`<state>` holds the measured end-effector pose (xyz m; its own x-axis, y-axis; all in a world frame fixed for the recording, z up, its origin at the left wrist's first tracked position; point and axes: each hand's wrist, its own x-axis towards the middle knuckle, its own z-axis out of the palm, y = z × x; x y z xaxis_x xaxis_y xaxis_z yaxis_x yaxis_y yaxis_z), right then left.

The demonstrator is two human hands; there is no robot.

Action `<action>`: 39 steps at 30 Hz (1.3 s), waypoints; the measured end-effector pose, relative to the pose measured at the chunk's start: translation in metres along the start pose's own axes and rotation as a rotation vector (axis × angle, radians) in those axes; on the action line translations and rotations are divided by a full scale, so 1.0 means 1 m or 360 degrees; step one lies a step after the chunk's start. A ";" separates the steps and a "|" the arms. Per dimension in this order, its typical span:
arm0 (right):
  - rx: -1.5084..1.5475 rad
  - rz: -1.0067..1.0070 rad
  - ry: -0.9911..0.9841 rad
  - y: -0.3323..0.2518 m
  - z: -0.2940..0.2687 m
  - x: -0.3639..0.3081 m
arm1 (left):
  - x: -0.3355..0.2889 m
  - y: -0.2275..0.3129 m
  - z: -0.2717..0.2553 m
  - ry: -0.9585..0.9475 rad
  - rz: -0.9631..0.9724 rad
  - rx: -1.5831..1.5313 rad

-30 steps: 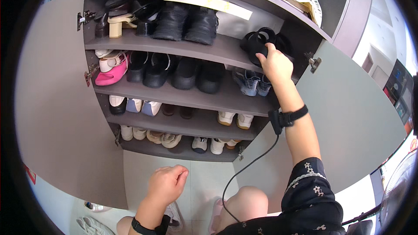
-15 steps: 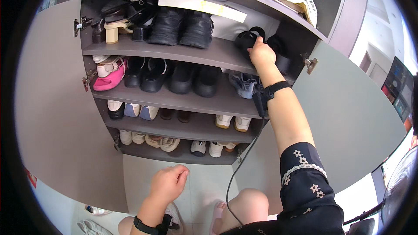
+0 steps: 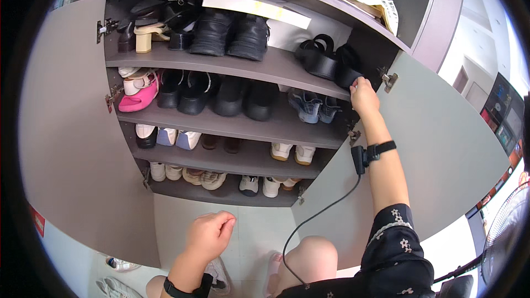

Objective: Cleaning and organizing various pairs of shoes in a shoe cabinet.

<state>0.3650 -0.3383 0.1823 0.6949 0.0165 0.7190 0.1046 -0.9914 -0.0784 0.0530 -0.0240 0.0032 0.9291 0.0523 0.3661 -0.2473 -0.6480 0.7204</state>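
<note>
On the right end of the top shoe shelf [image 3: 284,66] stands a pair of chunky black sandals. My right hand [image 3: 365,98] reaches to the right sandal [image 3: 346,66], its fingers closed at the near end of the thick sole. The left sandal [image 3: 322,63], with a looped strap, rests beside it, untouched. My left hand [image 3: 210,235] hovers low in front of the cabinet, curled into a loose fist with nothing visible in it. Black lace-up shoes [image 3: 247,37] and heeled shoes [image 3: 148,37] fill the left of that shelf.
Both cabinet doors, left [image 3: 77,132] and right [image 3: 436,149], stand wide open. Lower shelves hold black clogs [image 3: 265,100], a pink slipper [image 3: 139,99], grey-blue sneakers [image 3: 306,106] and white shoes. A cable [image 3: 290,234] hangs from my right wrist. A fan [image 3: 505,234] stands at right.
My right hand has moved right and nearer, from the left black sandal to the right one. Both sandals now show more fully. The left hand has hardly moved.
</note>
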 end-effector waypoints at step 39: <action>0.2222 0.0500 -0.1774 -0.165 0.077 -0.265 | -0.040 -0.022 -0.054 0.0436 -0.0423 0.0041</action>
<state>0.2183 -0.1686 -0.0491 0.8417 0.5220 -0.1379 -0.0631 -0.1585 -0.9853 0.0063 0.0294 0.0040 0.8511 0.4201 0.3148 0.0028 -0.6033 0.7975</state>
